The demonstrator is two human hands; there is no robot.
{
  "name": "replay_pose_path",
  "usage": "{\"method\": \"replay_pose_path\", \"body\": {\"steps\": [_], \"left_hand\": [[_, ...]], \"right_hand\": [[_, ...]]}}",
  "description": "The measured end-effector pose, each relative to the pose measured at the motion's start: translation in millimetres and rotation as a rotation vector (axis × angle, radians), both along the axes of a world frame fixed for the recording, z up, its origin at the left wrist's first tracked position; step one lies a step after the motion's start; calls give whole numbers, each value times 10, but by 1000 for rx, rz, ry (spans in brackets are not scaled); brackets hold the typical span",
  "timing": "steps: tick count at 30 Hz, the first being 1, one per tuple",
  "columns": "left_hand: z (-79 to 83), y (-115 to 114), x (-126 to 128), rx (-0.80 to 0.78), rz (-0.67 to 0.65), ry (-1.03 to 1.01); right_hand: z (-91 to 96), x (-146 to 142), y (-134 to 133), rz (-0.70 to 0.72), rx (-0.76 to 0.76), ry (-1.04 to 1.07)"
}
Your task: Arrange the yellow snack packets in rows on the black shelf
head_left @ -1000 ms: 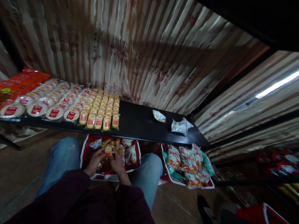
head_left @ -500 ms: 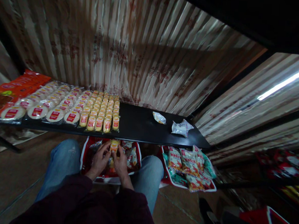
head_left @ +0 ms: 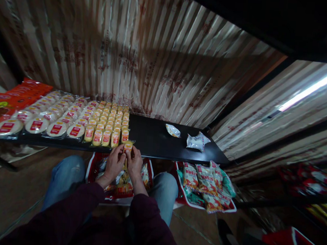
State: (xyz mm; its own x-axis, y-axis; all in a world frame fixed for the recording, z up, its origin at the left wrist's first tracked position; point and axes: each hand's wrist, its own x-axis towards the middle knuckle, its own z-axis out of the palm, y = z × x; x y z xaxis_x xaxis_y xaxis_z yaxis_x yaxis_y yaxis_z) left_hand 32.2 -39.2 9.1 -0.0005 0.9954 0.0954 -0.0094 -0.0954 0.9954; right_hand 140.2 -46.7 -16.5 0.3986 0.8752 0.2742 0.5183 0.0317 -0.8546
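Between my two hands I hold a small wrapped yellow cake [head_left: 128, 146] with a red and white label, at the shelf's front edge. My left hand [head_left: 115, 163] grips its left side, and my right hand [head_left: 134, 163] grips its right side. Just beyond it stand rows of matching wrapped yellow cakes [head_left: 106, 137] on the black shelf [head_left: 148, 140]. Below my hands, a red basket [head_left: 90, 169] with a white rim holds assorted packets, partly hidden by my forearms.
Round white wrapped cakes [head_left: 57, 128] and an orange bag [head_left: 2, 107] occupy the shelf's left. Two white packets, one a crinkled pouch [head_left: 197, 141], lie on its right. Another basket [head_left: 185, 194] of snack bags sits by my right knee. A corrugated-looking sheet [head_left: 156, 62] hangs behind.
Both hands have lifted the wrapped cake up and forward, from over the basket to the shelf's front edge beside the rows. The view has shifted slightly.
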Motion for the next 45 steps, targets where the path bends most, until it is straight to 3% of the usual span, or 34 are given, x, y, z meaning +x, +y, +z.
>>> {"method": "replay_pose_path", "body": {"steps": [5,10,22,37,45], "left_hand": [[-49,102,10,79,23,40],[-191,182,-4,256,13,259],[-468,258,-24,559,20,544],[-367,204,-96,711,11,989],[-384,216,-132,700,20,1064]], "right_hand": [[37,-5,189,-4,24,-26],[32,-9,333,-22,39,-117],[23,1,482,-41,-7,-242],[-38,42,605,10,31,-219],[-23,16,639,38,32,-227]]}}
